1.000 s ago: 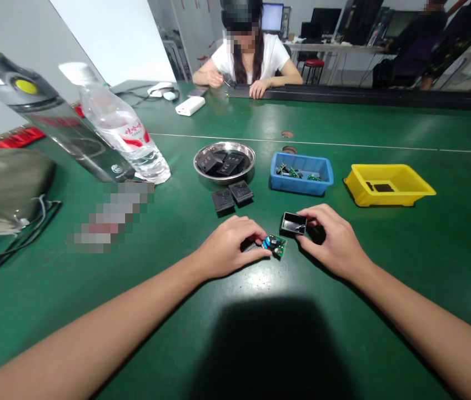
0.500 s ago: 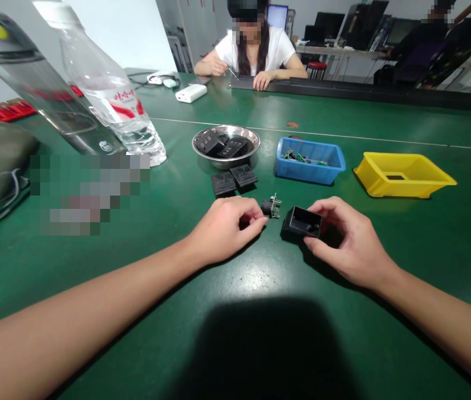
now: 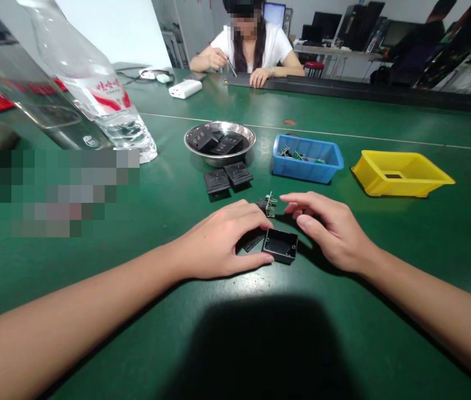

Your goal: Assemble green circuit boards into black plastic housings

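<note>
My left hand [image 3: 227,239] grips the left side of a small black plastic case [image 3: 281,245] between thumb and fingers. The case rests on the green table with its hollow side facing up. Another black piece [image 3: 254,240] shows under the palm, partly hidden. My right hand [image 3: 331,228] is just right of the case, holding nothing, its fingers apart and pointing left. Close to its fingertips, a small circuit board [image 3: 269,205] with metal pins stands on edge; a black part is attached to its left side. Two flat black covers [image 3: 228,178] lie beyond my left hand.
A steel bowl [image 3: 191,149] holds several black cases. Right of it stand a blue bin [image 3: 308,171] with circuit boards and a yellow bin [image 3: 410,186]. A water bottle [image 3: 106,100] and a grey flask [image 3: 48,111] stand left. Across the table, a person [image 3: 256,50] holds a thin tool.
The black case has moved left and nearer to me, from my right hand to my left. My right hand has let go and now reaches toward the circuit board.
</note>
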The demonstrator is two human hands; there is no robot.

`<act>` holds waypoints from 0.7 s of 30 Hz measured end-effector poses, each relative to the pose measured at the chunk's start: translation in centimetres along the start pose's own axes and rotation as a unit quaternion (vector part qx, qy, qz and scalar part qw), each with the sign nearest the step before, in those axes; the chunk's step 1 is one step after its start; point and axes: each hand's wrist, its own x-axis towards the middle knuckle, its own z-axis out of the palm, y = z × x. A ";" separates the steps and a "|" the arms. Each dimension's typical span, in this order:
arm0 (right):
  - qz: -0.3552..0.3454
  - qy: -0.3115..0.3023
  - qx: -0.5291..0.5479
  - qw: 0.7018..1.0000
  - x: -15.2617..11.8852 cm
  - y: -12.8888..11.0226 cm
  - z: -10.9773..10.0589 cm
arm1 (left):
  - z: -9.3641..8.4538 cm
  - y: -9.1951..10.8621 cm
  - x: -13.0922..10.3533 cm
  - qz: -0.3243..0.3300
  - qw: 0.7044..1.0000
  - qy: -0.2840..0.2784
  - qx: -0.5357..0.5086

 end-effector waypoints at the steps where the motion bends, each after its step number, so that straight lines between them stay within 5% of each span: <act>1: -0.002 -0.002 -0.020 1.000 0.5 0.3 0.1 | 0.0 0.0 0.0 0.002 1.000 -0.001 0.008; 6: -0.011 -0.060 -0.108 0.992 2.2 1.3 0.4 | -0.2 -0.1 0.0 0.004 1.000 0.004 0.029; 21: -0.003 0.038 -0.171 0.985 -0.4 1.3 -1.4 | -1.0 -1.2 -0.5 -0.048 0.999 0.023 0.012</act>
